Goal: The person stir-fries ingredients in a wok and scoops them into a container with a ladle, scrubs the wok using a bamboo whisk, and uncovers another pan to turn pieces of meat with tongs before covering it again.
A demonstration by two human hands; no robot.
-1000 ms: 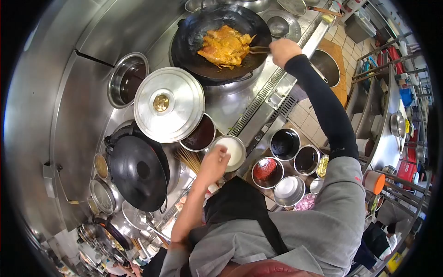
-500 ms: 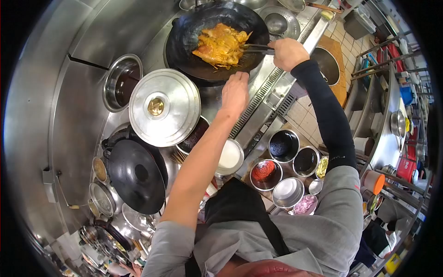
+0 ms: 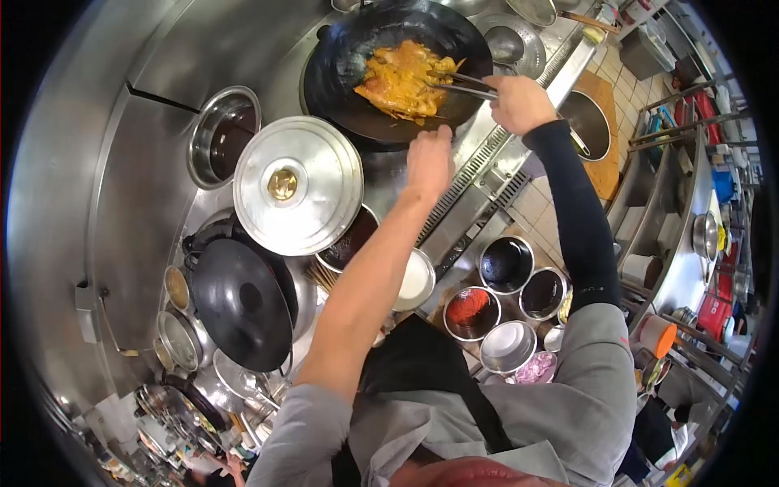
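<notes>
Yellow-orange food (image 3: 406, 79), which looks like pieces of meat, lies in a black wok (image 3: 341, 61) at the top centre. My right hand (image 3: 521, 104), on the dark-sleeved arm, is closed round metal tongs (image 3: 471, 84) whose tips reach the right side of the food. My left hand (image 3: 430, 159), on the bare forearm, is closed at the wok's near rim, just below the food. What its fingers grip there is too small to make out.
A lidded silver pot (image 3: 320, 203) stands left of my left forearm, with an upturned black wok (image 3: 243, 304) below it. A bowl of dark liquid (image 3: 195, 154) is further left. Containers of red sauce (image 3: 468, 308) and dark sauce (image 3: 505, 264) stand lower right.
The whole view has shifted, with the wok and both hands a little further right. The tong arms look wider apart, and the food's shape has changed slightly.
</notes>
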